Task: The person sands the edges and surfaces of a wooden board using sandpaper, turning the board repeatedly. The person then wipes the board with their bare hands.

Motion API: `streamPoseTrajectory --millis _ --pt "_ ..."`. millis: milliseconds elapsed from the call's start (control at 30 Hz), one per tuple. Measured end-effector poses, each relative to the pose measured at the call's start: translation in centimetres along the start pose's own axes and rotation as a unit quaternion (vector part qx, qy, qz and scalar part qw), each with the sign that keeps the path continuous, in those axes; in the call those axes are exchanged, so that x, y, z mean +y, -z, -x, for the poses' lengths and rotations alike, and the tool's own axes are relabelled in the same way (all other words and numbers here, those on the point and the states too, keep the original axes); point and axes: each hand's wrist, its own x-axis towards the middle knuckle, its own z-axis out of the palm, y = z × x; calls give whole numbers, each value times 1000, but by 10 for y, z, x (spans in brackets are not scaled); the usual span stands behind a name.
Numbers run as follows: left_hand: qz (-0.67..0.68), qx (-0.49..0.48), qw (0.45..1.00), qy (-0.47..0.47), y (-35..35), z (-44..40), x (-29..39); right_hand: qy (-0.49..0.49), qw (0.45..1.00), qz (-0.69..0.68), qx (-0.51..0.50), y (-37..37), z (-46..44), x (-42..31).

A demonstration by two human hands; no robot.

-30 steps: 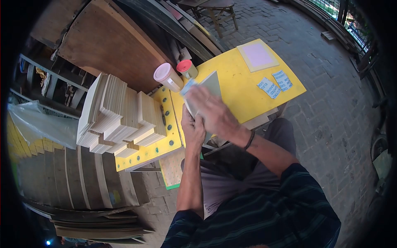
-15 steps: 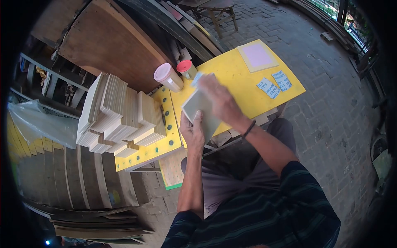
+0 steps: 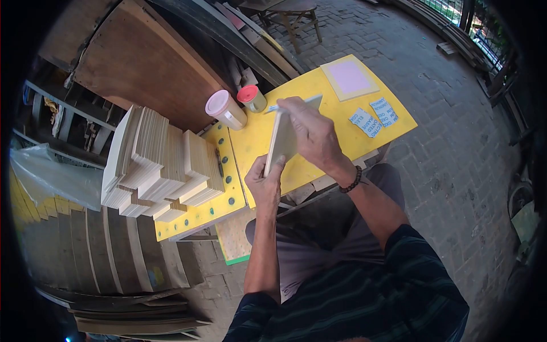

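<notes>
Above the yellow table (image 3: 250, 142), the left hand (image 3: 265, 185) pinches a tilted board (image 3: 285, 145) and the right hand (image 3: 318, 137) clasps paper (image 3: 272, 108) at its upper end, rubbing apparently unfinished, the stacked boards' (image 3: 165, 159) condition undetermined.

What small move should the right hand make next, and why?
Perhaps draw the blue paper along the edge of the panel: the right hand holds it near the upper end, and the left hand grips the lower end.

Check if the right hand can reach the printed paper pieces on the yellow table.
Probably yes: only bare yellow tabletop lies between the right hand and the paper pieces, though that hand seems to hold a paper strip against the board.
</notes>
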Motion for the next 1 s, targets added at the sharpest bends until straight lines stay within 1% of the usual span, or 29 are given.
streamPoseTrajectory --millis 33,67,100,133,167,200,233,300,333,433,467,500,567,600,633,667,700,800,833,867,900,933,1000 --pt "0 1 1000 1 5 -1 0 71 997 36 -4 -1 1 -2" --pt "-44 -43 997 50 11 -3 -1 89 992 76 -44 0 3 -8" --pt "-88 -85 988 99 14 -4 -3 88 992 76 -45 -3 9 -9" --pt "-89 -83 988 100 15 -2 -7 86 991 86 -59 -8 16 -9" --pt "-70 -88 992 64 15 -1 -12 84 989 95 -72 -13 23 -9" --pt "-52 -93 994 26 16 -2 -16 107 984 109 -95 -15 29 -9" --pt "-54 -91 994 28 18 -1 -20 106 984 106 -97 -20 35 -10" --pt "25 -93 995 26 18 1 -21 112 981 108 -113 -25 46 -16" --pt "26 -91 995 28 17 2 -21 118 978 117 -122 -26 51 -14" --pt "33 -92 995 10 13 7 -8 118 977 144 -104 -22 49 22" --pt "39 -78 996 23 13 8 -7 85 975 187 -88 -20 44 43" --pt "46 -65 996 34 13 8 -6 88 974 186 -90 -17 40 56" --pt "41 -69 996 33 13 8 -6 1 971 227 -71 -13 34 71" --pt "36 -76 996 32 12 7 -8 17 981 179 -76 -12 29 55" --pt "38 -76 996 33 13 7 -12 17 980 180 -78 -14 34 31" --pt "42 -85 995 20 15 6 -18 69 982 148 -97 -19 44 2" --pt "45 -94 994 9 16 6 -19 119 979 115 -116 -21 51 -11" --pt "11 -87 995 40 15 14 -9 117 975 150 -112 -20 51 4" --pt "9 -86 996 38 15 14 -8 119 976 148 -110 -19 46 26" --pt "16 -80 996 33 15 15 -8 69 978 178 -87 -16 42 56" --pt "26 -74 997 28 13 17 -8 20 975 210 -65 -13 35 64" --pt "26 -75 996 28 13 17 -7 20 975 211 -65 -12 38 67" --pt "20 -78 997 9 9 13 -7 -34 979 179 -95 -9 30 46"
